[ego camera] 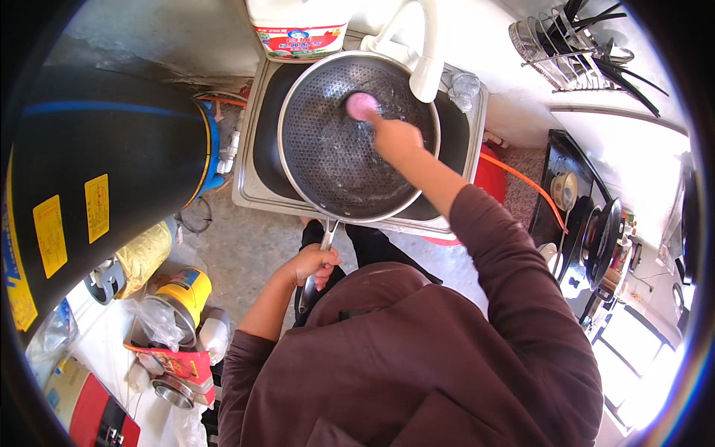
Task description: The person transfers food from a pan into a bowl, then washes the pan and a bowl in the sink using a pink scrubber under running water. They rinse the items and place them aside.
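A large dark frying pan [341,162] with a patterned inner surface rests over the metal sink [246,190], its long metal handle [327,240] pointing back at my body. My left hand [314,267] grips that handle. Inside the pan, my right hand [397,139] holds a round pink scrubber [362,106] against the upper middle of the surface. Wet, shiny streaks show on the pan. The white faucet [428,78] reaches over the pan's upper right rim; I cannot tell whether water runs from it.
Behind the sink stands a white jug [299,39]. A crumpled grey cloth [462,90] lies on its right corner. A big black tank [123,145] fills the left side, above a yellow bucket [187,290]. A utensil rack [558,56] hangs at upper right, with an orange hose [528,181] below.
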Demonstrator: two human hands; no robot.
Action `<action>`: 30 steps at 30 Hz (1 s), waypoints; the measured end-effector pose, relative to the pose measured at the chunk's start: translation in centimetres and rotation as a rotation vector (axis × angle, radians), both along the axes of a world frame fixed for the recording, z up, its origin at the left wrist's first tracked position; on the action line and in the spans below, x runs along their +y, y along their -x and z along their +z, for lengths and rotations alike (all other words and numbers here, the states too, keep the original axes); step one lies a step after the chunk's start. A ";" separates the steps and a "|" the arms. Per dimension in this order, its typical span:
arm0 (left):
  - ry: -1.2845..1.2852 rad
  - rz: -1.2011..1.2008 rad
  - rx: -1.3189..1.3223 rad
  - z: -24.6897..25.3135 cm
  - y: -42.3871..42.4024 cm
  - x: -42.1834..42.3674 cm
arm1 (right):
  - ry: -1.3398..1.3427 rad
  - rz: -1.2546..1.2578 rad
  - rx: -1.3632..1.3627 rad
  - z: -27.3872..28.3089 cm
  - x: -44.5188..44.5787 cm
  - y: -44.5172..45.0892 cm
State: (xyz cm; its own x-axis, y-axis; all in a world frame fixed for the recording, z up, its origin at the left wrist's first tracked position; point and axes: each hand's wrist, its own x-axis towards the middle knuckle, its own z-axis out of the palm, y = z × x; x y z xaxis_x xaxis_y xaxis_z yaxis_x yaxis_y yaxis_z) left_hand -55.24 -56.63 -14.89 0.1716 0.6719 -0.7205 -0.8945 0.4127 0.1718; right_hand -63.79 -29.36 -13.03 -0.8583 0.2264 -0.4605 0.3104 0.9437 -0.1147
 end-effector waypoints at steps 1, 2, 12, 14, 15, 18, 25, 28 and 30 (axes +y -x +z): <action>0.021 -0.004 0.012 0.1 0.1 0.0 | 0.055 -0.037 -0.039 0.1 -1.6 0.5; 0.042 -0.010 0.025 0.3 0.3 0.0 | 0.106 -0.009 -0.003 -0.3 -2.8 0.2; 0.018 0.012 0.009 -0.2 0.2 -0.2 | 0.053 0.381 -0.324 2.1 1.5 -8.5; -0.003 0.024 -0.031 -0.5 0.1 -0.4 | -0.099 0.354 -0.209 0.8 4.2 -7.3; -0.014 0.022 -0.051 -0.6 0.2 -0.3 | -0.119 0.271 -0.160 0.3 4.8 -5.8; -0.015 0.010 -0.045 -0.4 0.3 -0.4 | -0.066 0.047 0.011 -0.8 2.7 -0.8; 0.058 0.005 0.032 0.5 0.6 -0.1 | 0.238 0.175 0.001 -1.4 -5.2 -5.0; 0.039 0.018 0.030 0.1 0.3 -0.2 | 0.162 0.282 -0.276 0.0 -1.5 -8.3; 0.027 0.028 0.009 -0.2 0.1 -0.3 | 0.028 0.290 -0.350 1.4 1.2 -8.1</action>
